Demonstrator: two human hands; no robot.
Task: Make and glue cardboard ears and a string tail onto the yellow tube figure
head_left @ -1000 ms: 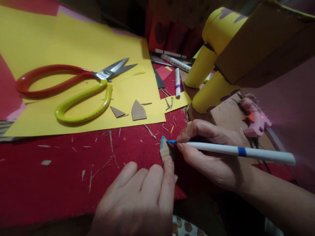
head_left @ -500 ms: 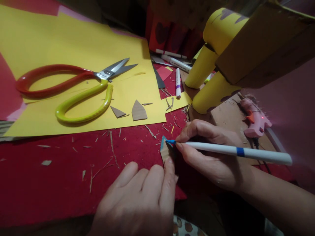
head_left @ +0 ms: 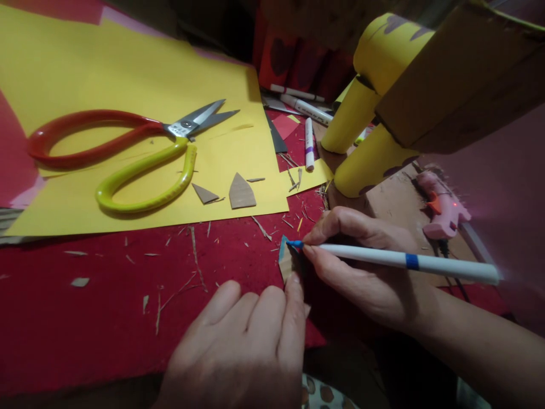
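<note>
My right hand [head_left: 366, 261] pinches a white marker [head_left: 383, 257] with a blue band, its blue tip resting on a small cardboard piece [head_left: 286, 266]. Blue colour runs along the pointed top edge of that piece. My left hand [head_left: 251, 335] grips the lower end of the cardboard between its fingers at the table's near side; part of the piece is hidden under the fingers. On the yellow paper beyond lie a pointed cardboard cutout [head_left: 242, 192] and a small cardboard triangle [head_left: 205, 193].
Scissors [head_left: 179, 129] with red and yellow handles lie open on yellow paper [head_left: 140, 74]. Paper scraps litter the red table [head_left: 106, 318]. A marker [head_left: 309, 145] stands near a yellow-legged cardboard figure [head_left: 361, 159]. A pink glue gun [head_left: 443, 207] with a lit red light is at right.
The marker's rear end has shifted slightly left, its tip staying at the cardboard's edge. My left hand holds the same place; the whole view has drifted marginally.
</note>
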